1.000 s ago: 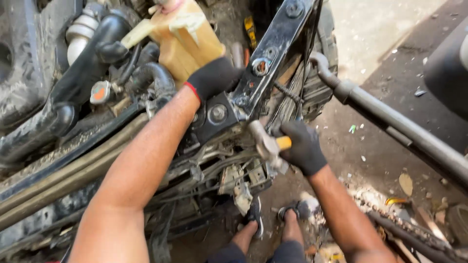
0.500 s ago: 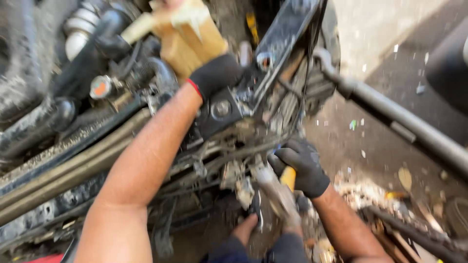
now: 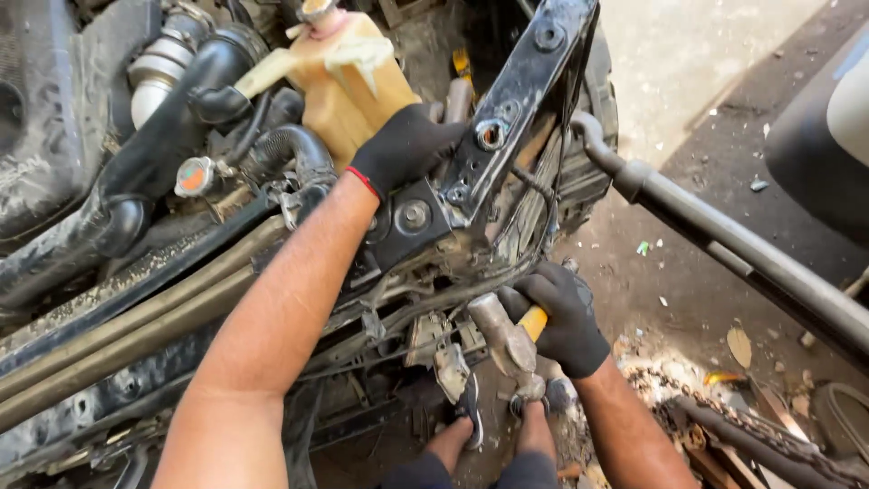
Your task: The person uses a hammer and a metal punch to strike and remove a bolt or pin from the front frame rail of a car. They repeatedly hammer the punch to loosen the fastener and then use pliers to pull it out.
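Your left hand (image 3: 407, 145), in a black glove, is closed over the black metal bracket (image 3: 520, 100) at the front of the engine bay, just beside the yellowish plastic tank (image 3: 348, 86) on the far side. Your right hand (image 3: 561, 312), also gloved, is wrapped tight around the yellow handle of a hammer (image 3: 507, 344); its steel head sits low and near you, below the bracket and against the tangle of brackets and wires there. A grey bar (image 3: 724, 254) runs across the right, over the dirty floor (image 3: 688, 299). Your feet (image 3: 493, 417) stand directly beneath the hammer.
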